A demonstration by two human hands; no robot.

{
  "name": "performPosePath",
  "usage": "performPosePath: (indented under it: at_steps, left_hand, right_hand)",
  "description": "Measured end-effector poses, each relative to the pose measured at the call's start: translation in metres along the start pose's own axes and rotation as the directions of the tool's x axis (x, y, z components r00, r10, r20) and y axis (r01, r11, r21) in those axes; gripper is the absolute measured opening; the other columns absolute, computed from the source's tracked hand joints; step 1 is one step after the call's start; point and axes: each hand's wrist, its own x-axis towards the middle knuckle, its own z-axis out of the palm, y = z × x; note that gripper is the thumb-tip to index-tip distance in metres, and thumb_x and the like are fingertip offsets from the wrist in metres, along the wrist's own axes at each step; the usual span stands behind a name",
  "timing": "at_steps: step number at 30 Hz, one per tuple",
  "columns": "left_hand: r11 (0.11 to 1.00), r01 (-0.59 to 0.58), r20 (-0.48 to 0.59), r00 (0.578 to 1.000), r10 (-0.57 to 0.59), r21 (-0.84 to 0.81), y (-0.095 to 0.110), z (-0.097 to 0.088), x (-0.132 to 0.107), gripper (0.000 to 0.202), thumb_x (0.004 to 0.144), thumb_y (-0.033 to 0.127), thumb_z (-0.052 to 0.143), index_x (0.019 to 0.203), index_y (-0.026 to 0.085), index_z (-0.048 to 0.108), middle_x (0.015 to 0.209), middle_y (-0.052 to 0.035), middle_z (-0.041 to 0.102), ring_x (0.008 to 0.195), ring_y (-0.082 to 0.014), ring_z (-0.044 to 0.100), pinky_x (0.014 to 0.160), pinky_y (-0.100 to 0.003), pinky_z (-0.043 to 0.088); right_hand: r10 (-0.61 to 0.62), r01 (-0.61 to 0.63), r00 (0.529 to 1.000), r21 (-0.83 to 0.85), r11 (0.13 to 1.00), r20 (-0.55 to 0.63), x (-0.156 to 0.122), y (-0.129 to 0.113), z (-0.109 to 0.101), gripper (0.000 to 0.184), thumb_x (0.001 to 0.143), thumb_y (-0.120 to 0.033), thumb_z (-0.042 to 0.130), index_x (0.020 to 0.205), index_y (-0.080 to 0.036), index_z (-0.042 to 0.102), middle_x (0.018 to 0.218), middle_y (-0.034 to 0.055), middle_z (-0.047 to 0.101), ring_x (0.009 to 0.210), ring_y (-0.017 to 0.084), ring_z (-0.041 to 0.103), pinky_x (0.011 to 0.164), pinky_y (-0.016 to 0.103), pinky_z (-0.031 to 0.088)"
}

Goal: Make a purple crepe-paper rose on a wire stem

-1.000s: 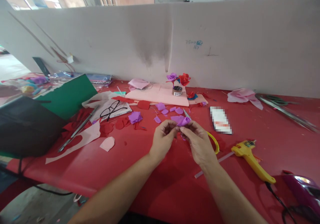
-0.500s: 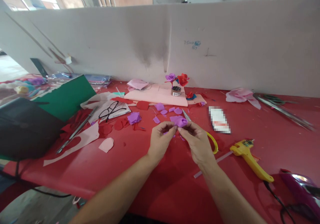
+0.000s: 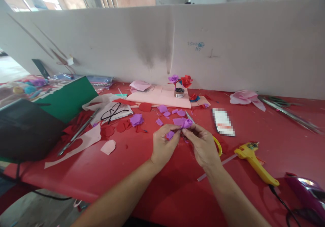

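Observation:
A small purple paper flower [image 3: 187, 123] with a rolled centre is pinched at its base between both hands. My left hand [image 3: 164, 142] closes thumb and forefinger on its lower left side. From the right, my right hand [image 3: 201, 142] grips the same base, thumb in front and fingers behind. Under and beyond the hands lie purple paper petals [image 3: 162, 109] and a stack of purple pieces [image 3: 136, 119]. Scissors with a yellow handle [image 3: 218, 145] lie partly hidden behind my right hand.
A yellow glue gun [image 3: 255, 161] with its cord lies right of my arm. Beyond are a phone [image 3: 223, 122], a tape roll [image 3: 179, 92] holding purple and red flowers, and pink sheets [image 3: 157, 96]. Eyeglasses [image 3: 114, 112], red scraps and a green board [image 3: 68, 100] are at left.
The flower has tilted and moved slightly right in my fingers, with my right hand shifting a little the same way. A purple piece now shows between my left thumb and forefinger.

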Motion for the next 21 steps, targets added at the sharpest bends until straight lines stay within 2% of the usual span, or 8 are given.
performPosePath:
  at_steps: [6,11,16,19,21]
  left_hand:
    - [0.998,-0.065,0.020,0.998,0.065,0.015,-0.0012,-0.0014,-0.0018,0.022,0.078,0.009,0.057,0.089,0.019,0.074,0.090,-0.0056,0.074,0.085,-0.0168,0.067,0.081,-0.030,0.054]
    - [0.987,-0.139,0.059,0.989,0.134,0.083,-0.0018,-0.0008,-0.0018,0.022,0.078,0.012,0.061,0.094,0.020,0.074,0.090,-0.0063,0.075,0.085,-0.0180,0.068,0.081,-0.032,0.055]
    - [0.977,-0.190,0.035,0.982,0.187,0.097,-0.0068,-0.0013,-0.0016,0.017,0.079,0.017,0.066,0.092,0.024,0.075,0.085,-0.0042,0.075,0.081,-0.0165,0.067,0.078,-0.031,0.054]
    - [0.992,-0.124,0.016,0.992,0.124,0.017,-0.0072,-0.0018,-0.0014,0.017,0.079,0.018,0.066,0.089,0.026,0.077,0.084,-0.0033,0.075,0.079,-0.0159,0.067,0.077,-0.030,0.054]
    - [0.996,-0.005,0.024,1.000,0.007,-0.093,-0.0065,-0.0010,-0.0004,0.016,0.078,0.020,0.068,0.089,0.026,0.077,0.087,-0.0033,0.075,0.079,-0.0153,0.067,0.075,-0.028,0.054]
  right_hand:
    - [0.046,-0.044,0.999,0.069,0.997,-0.022,0.0009,-0.0047,-0.0011,0.021,0.057,-0.024,0.085,0.072,-0.021,0.071,0.067,-0.0026,0.067,0.062,0.011,0.062,0.064,0.024,0.050]
    - [-0.005,0.005,1.000,0.040,0.999,-0.009,0.0017,-0.0025,-0.0042,0.020,0.056,-0.023,0.086,0.067,-0.021,0.070,0.067,-0.0027,0.067,0.065,0.011,0.060,0.067,0.026,0.051]
    - [-0.058,0.058,0.998,0.015,0.998,0.010,0.0025,-0.0028,-0.0041,0.022,0.054,-0.024,0.087,0.069,-0.023,0.071,0.071,-0.0027,0.067,0.070,0.013,0.059,0.070,0.027,0.051]
    - [-0.075,0.075,0.997,-0.006,0.997,0.021,0.0021,-0.0052,-0.0024,0.023,0.052,-0.025,0.088,0.069,-0.024,0.072,0.074,-0.0018,0.067,0.074,0.014,0.060,0.074,0.030,0.052]
    - [-0.083,0.084,0.996,-0.031,0.996,0.028,0.0013,-0.0065,-0.0016,0.023,0.053,-0.025,0.087,0.071,-0.024,0.072,0.074,-0.0015,0.067,0.074,0.014,0.060,0.074,0.029,0.052]
